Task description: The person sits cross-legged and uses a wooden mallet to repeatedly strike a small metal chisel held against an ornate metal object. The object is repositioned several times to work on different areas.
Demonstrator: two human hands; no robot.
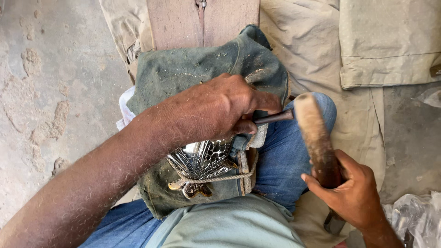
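Left hand [225,108] grip: fingers curled tight round a thin dark metal punch [274,118], whose blunt end sticks out toward the right. Tip of the punch hidden under the fist; cannot tell where it meets the work.

Right hand [351,193] grip: closed round the lower part of a wooden mallet [317,138], dark and worn near the hand, pale and frayed at its upper end. That pale end sits just beside the punch's blunt end; contact not clear.

Work piece: silver metal piece [202,160], shiny, embossed with a scale-like pattern, with a small cut-out tab at its lower edge. It lies on the lap, below the left fist, partly covered by it. A cord [225,177] loops across its lower part.

Under and around it: dusty dark green cloth [193,69], bunched over the knees, with a wooden plank [179,23] beyond its far edge. Blue jeans [280,160] on the right leg; grey-green shirt [229,225] at bottom.

Surroundings: beige canvas sheet [321,41] on the ground to the right, rough concrete floor [50,69] to the left, crumpled clear plastic [413,216] at lower right.
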